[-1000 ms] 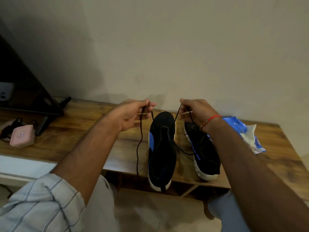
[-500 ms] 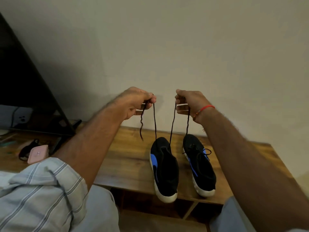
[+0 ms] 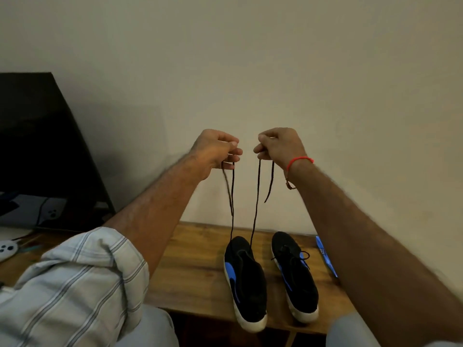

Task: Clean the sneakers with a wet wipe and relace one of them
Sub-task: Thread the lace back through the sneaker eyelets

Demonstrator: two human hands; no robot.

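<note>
Two black sneakers with blue stripes and white soles stand side by side on the wooden table [image 3: 195,276]. The left sneaker [image 3: 246,284] has a black lace [image 3: 255,211] running up from its toe end in two taut strands. My left hand [image 3: 218,152] pinches one strand high above the table and my right hand [image 3: 278,146] pinches the other, the two hands close together. Short loose ends hang below each hand. The right sneaker [image 3: 297,276] is laced and tied.
A blue wet-wipe pack [image 3: 325,259] lies at the table's right, partly hidden behind my right forearm. A dark screen [image 3: 42,151] leans at the left, with a white device [image 3: 6,249] below it. The wall stands right behind the table.
Both hands have risen well above the table, pulling the lace strands up and taut, and have come closer together. The view has tilted upward.
</note>
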